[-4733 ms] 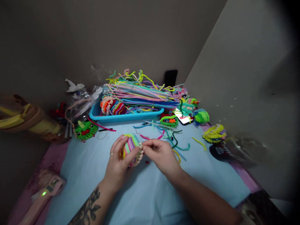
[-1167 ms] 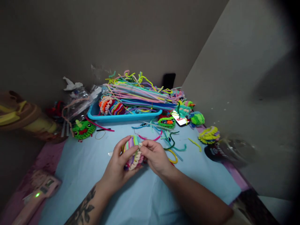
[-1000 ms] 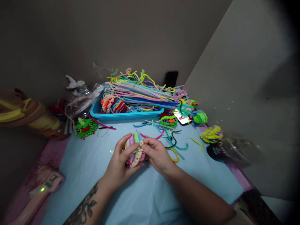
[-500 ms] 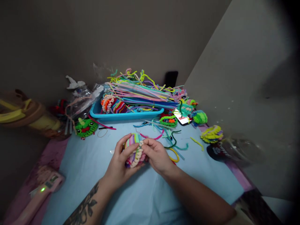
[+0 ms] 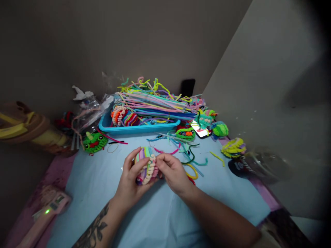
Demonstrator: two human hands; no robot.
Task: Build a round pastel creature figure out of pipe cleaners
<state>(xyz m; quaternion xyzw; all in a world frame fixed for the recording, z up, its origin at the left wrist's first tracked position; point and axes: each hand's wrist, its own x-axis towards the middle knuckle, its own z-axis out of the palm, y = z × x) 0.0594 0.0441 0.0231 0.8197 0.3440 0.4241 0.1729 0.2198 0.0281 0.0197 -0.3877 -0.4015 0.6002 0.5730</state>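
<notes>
A round striped pipe-cleaner figure [image 5: 147, 168] with a curled cream and pink edge is held over the blue cloth [image 5: 155, 220]. My left hand [image 5: 131, 175] wraps round its left side and underside, thumb across the front. My right hand [image 5: 172, 171] pinches at its right upper edge with thumb and forefinger; what lies between those fingertips is too small to make out. Just behind the hands are loose pipe cleaners, among them a pink one [image 5: 169, 151], a dark green one [image 5: 191, 156] and a yellow loop [image 5: 192, 171].
A blue tray [image 5: 139, 129] heaped with pipe cleaners [image 5: 155, 101] stands at the back. Finished-looking figures lie around: green [image 5: 95, 142], green-blue [image 5: 220, 129], yellow [image 5: 234, 147]. A lit phone [image 5: 201, 130], a clear cup [image 5: 263, 165], a tumbler [image 5: 38, 131] and a pink glue gun [image 5: 49, 210] flank the cloth.
The striped figure has turned in my left hand, showing more of its cream and pink edge than several seconds ago. My right fingertips have just drawn slightly off the cream curls.
</notes>
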